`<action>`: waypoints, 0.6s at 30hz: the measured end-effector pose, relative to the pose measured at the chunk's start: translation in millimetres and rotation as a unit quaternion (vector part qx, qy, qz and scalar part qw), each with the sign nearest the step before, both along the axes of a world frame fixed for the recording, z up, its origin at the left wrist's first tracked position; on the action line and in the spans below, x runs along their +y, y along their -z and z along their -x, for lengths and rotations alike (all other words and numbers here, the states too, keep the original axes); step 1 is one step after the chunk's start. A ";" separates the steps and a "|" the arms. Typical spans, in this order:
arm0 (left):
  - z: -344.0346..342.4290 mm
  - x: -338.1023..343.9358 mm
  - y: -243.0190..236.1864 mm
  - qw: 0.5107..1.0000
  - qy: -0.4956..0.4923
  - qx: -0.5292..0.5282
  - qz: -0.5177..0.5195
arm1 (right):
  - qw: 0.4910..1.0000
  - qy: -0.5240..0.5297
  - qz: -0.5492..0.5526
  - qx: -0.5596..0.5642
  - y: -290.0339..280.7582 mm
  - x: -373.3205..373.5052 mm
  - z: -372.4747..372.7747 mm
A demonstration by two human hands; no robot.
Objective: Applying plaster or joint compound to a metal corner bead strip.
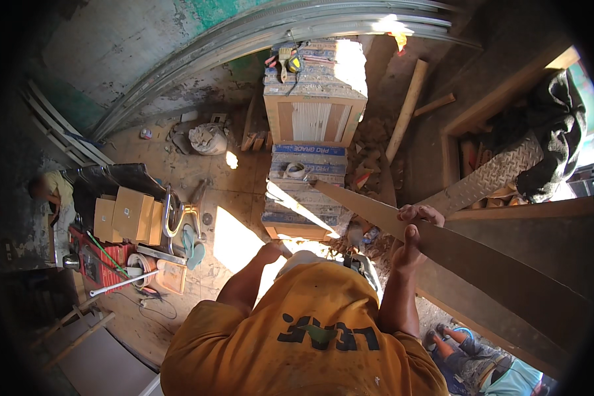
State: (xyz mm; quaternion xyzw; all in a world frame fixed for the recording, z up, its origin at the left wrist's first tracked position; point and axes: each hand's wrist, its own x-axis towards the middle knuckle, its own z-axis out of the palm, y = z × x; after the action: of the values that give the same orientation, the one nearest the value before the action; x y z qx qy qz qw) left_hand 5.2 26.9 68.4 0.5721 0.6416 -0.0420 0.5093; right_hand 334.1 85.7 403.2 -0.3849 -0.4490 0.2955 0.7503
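Observation:
My right hand (416, 232) is wrapped round a long, flat brown strip (501, 274), thin like a board or panel offcut. The strip slants from the stacked boxes at its narrow end down to the far right. My left hand (268, 253) is held low in front of my orange shirt, beside the near box stack. Its fingers look curled, and what they hold, if anything, is hidden. A roll of tape (296, 171) lies on the near stack of flat boxes (308, 153), by the strip's narrow end. On the taller stack behind sit a brush (284, 64) and a tape measure (295, 63).
Rubble (369, 165) lies right of the stacks, near a wooden pole (407, 111). At left are a black chair (109, 177) with cardboard boxes (133, 214), sandals (193, 247) and a red crate (99, 261). One person (56, 198) sits far left; another (485, 366) is at lower right.

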 end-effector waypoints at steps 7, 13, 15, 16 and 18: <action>2.4 -4.4 10.6 0.999 0.009 0.022 0.021 | 1.000 0.004 0.002 0.011 0.7 -3.2 -0.3; -0.2 -6.4 5.3 1.000 -0.011 -0.007 -0.022 | 1.000 0.005 0.004 0.004 2.0 -6.6 -0.9; -0.5 -6.0 1.3 1.000 -0.010 0.000 -0.012 | 1.000 0.006 0.006 0.003 2.2 -7.8 -1.1; -1.5 -5.5 -2.2 1.000 -0.010 0.008 -0.001 | 1.000 0.008 0.006 -0.003 3.0 -8.3 -1.4; 1.7 -8.1 6.0 1.000 -0.002 0.008 -0.013 | 1.000 0.008 0.005 -0.008 4.1 -9.4 -1.2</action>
State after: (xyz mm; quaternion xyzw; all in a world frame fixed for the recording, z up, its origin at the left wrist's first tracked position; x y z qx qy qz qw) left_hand 3.5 18.7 62.4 0.5770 0.6472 -0.0372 0.4967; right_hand 335.3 76.4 399.1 -0.3941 -0.4503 0.2891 0.7472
